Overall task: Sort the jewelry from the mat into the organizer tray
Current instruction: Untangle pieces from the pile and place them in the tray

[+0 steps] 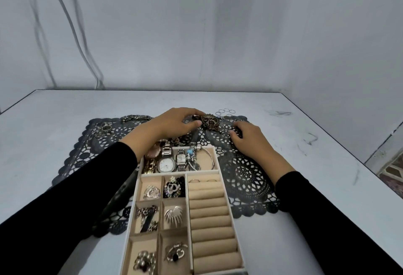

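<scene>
A black lace mat [246,176] lies on the white table. A beige organizer tray [231,220] stands on its near part, with watches [166,164] in the far compartment, brooches in the small cells and two rings [202,180] in the ring rolls. My left hand [174,125] reaches over the tray's far end. Its thumb and fingers pinch the left edge of a bronze filigree ornament [210,122] lying on the mat. My right hand [248,138] rests on the mat just right of the ornament, its bent fingertips touching the lace.
Several dark rings [101,131] sit at the mat's far left and a chain bracelet [135,117] lies along its far edge. Several thin silver rings [225,112] lie beyond the ornament. The table edge [349,161] runs close on the right, and a wall stands behind.
</scene>
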